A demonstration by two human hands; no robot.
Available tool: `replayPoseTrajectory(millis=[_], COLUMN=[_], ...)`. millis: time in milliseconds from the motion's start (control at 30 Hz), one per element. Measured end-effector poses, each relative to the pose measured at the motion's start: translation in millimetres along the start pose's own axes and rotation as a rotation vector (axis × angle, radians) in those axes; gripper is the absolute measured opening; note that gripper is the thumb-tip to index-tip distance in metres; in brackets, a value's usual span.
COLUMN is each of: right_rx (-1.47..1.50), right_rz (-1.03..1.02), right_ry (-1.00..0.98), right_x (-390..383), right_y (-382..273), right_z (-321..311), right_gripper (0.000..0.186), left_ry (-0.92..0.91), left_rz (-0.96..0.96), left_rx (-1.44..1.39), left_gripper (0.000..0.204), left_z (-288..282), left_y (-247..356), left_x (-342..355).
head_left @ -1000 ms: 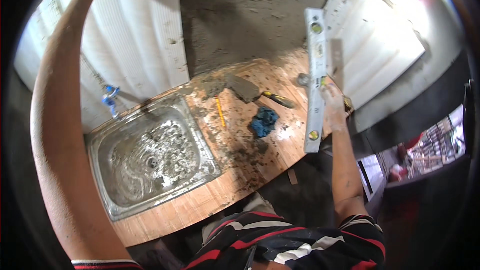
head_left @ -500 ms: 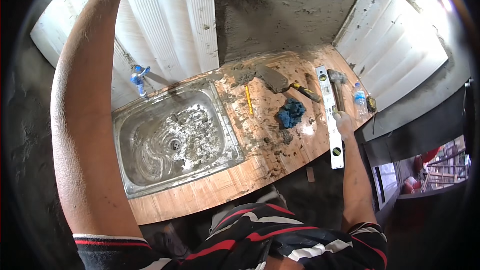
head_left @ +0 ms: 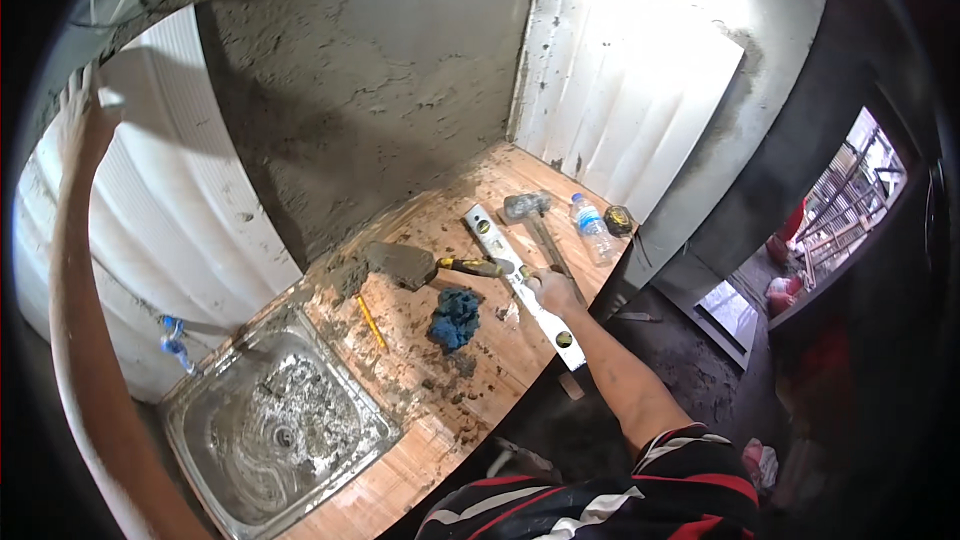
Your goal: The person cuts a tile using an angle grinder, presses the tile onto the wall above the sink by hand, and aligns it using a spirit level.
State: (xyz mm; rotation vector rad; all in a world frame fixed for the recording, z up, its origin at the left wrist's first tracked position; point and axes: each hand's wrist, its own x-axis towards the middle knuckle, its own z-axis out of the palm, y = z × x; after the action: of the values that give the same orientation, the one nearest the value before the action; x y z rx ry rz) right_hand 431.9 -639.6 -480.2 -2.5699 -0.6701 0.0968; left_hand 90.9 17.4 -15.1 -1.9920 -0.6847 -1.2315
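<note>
At the far left my left hand [head_left: 88,120] is raised, fingers stretched out against the upper part of a white ribbed wall panel [head_left: 180,190]. My right hand [head_left: 555,292] is closed around a white spirit level [head_left: 545,318] at the right of the wooden counter. Just beyond that hand lies a hammer [head_left: 527,206], its handle running toward my fingers. A mortar-smeared trowel [head_left: 400,265] with a black and yellow handle rests left of the level. Nearer me are a crumpled blue cloth [head_left: 455,320] and a yellow pencil-like stick [head_left: 371,322].
A steel sink [head_left: 345,470] smeared with mortar is set into the counter [head_left: 420,440]. A blue tap [head_left: 174,342] stands behind it. A water bottle [head_left: 590,228] and a tape measure [head_left: 618,221] lie by the right edge. Another white panel [head_left: 620,90] covers the right wall.
My view has swung to the right, so the counter and sink appear lower and farther left. My left hand has come into view on the panel. My right hand still holds the level.
</note>
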Motion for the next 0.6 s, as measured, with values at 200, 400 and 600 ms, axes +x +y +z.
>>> replayPoseTrajectory(millis=[200,400,600], right_rx=[-0.148,-0.346,-0.071], right_rz=[-0.009,-0.184,-0.212], right_ry=[0.036,0.003,0.293], right_x=[5.2,23.8,19.3], right_y=[14.4,82.5,-8.8], right_z=[9.4,44.6,-7.7], right_gripper=[0.036,0.030,0.031], left_ry=[0.044,0.084,0.026], left_rz=[0.060,0.118,0.042], left_rx=[0.062,-0.084,0.102], left_gripper=[0.074,0.066,0.073], left_z=[29.5,20.7,-12.3], left_y=[-21.1,2.9,14.5], left_x=[-3.1,6.1,3.5])
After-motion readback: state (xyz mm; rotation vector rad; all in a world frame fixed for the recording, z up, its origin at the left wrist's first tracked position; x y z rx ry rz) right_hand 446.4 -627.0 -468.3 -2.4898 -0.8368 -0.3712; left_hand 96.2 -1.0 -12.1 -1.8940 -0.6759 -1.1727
